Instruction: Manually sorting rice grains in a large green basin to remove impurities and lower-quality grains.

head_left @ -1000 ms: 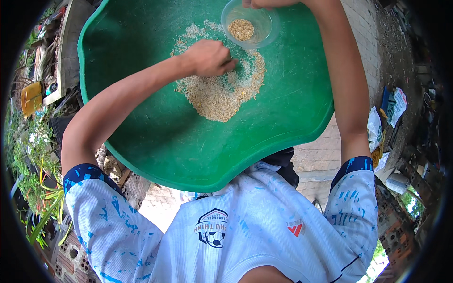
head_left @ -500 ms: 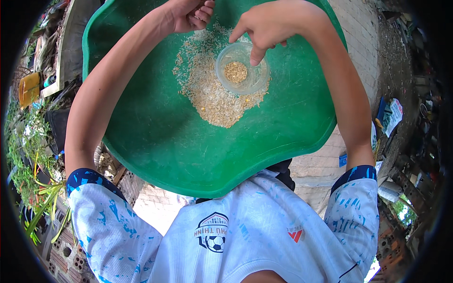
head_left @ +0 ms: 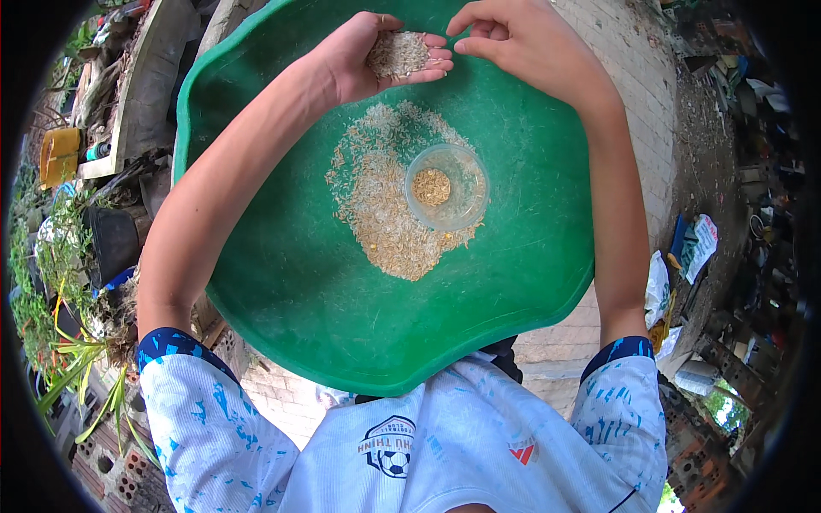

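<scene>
A clear plastic cup is set on the green tray, with a small heap of husked-looking grain held at its bottom. The cup is touched by neither hand. Beyond the cup and a little to its left, the left hand is held palm up and slightly hollowed, its fingers stretched out, and a pile of pale grain is carried on the palm and fingers. Beyond the cup and to its right, the right hand is held just beside the left fingertips, apart from them; its fingers are bent, with thumb and forefinger slightly parted, and whether a single seed is held there cannot be told. The spread grain is laid mostly to the left of the cup and on its near side, reaching its wall; a yellow bit is seen in it, left of the cup and nearer the body. Well to the right of the cup, paving is seen past the tray
</scene>
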Tool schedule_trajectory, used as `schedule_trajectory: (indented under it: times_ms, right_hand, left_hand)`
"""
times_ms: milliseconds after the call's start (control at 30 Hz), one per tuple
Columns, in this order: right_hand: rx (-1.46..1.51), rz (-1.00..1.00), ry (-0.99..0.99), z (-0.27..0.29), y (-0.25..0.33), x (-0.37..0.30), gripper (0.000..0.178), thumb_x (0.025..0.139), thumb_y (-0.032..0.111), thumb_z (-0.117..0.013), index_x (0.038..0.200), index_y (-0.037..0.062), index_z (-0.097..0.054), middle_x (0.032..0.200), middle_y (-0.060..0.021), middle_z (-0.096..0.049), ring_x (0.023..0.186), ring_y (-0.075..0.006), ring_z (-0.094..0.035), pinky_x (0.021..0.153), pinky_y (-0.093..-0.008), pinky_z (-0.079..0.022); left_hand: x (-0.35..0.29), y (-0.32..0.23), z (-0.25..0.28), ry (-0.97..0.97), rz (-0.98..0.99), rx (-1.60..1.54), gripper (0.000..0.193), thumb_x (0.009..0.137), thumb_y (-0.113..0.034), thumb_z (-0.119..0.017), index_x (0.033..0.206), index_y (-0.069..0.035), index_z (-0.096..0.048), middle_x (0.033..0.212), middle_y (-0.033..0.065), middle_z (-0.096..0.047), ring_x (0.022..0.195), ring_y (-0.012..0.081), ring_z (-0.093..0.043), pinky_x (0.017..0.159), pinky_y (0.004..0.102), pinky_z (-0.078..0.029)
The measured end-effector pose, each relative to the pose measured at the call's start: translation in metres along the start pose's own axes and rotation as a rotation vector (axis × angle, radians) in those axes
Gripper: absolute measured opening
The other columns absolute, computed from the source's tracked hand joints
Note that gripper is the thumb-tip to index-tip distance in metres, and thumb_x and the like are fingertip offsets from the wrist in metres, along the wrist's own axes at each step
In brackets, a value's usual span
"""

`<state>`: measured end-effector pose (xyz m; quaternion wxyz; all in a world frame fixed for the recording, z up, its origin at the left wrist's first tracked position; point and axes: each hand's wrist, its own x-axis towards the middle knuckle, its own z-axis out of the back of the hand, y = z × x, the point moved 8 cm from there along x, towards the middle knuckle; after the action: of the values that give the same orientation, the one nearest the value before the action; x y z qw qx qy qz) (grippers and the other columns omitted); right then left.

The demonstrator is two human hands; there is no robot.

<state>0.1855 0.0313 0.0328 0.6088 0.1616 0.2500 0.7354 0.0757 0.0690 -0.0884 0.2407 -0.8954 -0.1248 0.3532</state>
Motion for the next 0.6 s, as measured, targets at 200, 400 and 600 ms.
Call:
schedule_trajectory:
  times_ms: [200, 400, 600]
  right_hand:
    - [0.034, 0.076, -0.115, -0.006, -0.003, 0.001, 0.018, 0.079, 0.011, -0.066, 0.091, -0.0008, -0.070, 0.076, -0.0129, -0.068, 0.070, -0.0235, -0.066, 0.068, -0.0335, -0.052]
    - [0.041, 0.200, -0.093, -0.009, 0.008, 0.002, 0.014, 0.080, 0.009, -0.066, 0.091, 0.0003, -0.068, 0.083, -0.0134, -0.066, 0.076, -0.0265, -0.064, 0.072, -0.0361, -0.052]
    - [0.004, 0.158, -0.145, -0.005, 0.002, 0.002, 0.009, 0.084, 0.008, -0.064, 0.090, 0.0012, -0.063, 0.085, -0.0130, -0.062, 0.083, -0.0279, -0.062, 0.074, -0.0399, -0.049]
  left_hand:
    - [-0.015, 0.001, -0.023, 0.060, -0.035, -0.095, 0.042, 0.101, -0.017, -0.026, 0.123, 0.015, -0.043, 0.119, 0.0290, -0.058, 0.108, 0.0404, -0.063, 0.096, 0.0480, -0.057]
    - [-0.032, 0.000, -0.034, 0.020, -0.040, -0.116, 0.039, 0.100, -0.016, -0.029, 0.121, 0.014, -0.043, 0.118, 0.0279, -0.058, 0.107, 0.0408, -0.064, 0.096, 0.0477, -0.057]
    - [-0.029, 0.000, -0.036, 0.058, -0.041, -0.073, 0.038, 0.099, -0.017, -0.030, 0.119, 0.011, -0.046, 0.115, 0.0259, -0.061, 0.105, 0.0372, -0.065, 0.093, 0.0463, -0.058]
